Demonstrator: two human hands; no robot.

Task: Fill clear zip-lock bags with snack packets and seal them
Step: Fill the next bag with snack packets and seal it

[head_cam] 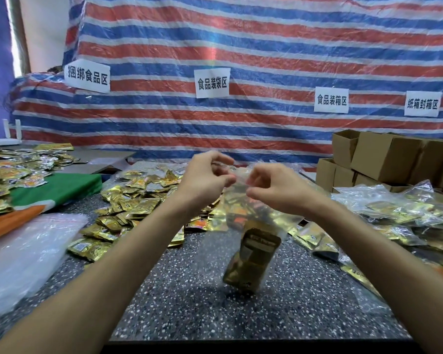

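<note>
At the centre of the frame, the left hand [207,175] and right hand [274,186] each pinch the top edge of the clear bag [251,241]. It hangs below them over the desk [189,297], long axis vertical, gold packets [251,261] inside.

Two hands are up, the left hand [205,175] and the right hand [271,185], pinching one clear bag [248,226] between them. Below the fingers [228,178], gold packets [253,259] hang inside it, too blurred to count. Four paper signs [211,83] hang beyond the fingers. Loose packets [128,208] left of the fingers are too many to count, likewise the cardboard boxes [384,159] stacked to the right.
</note>
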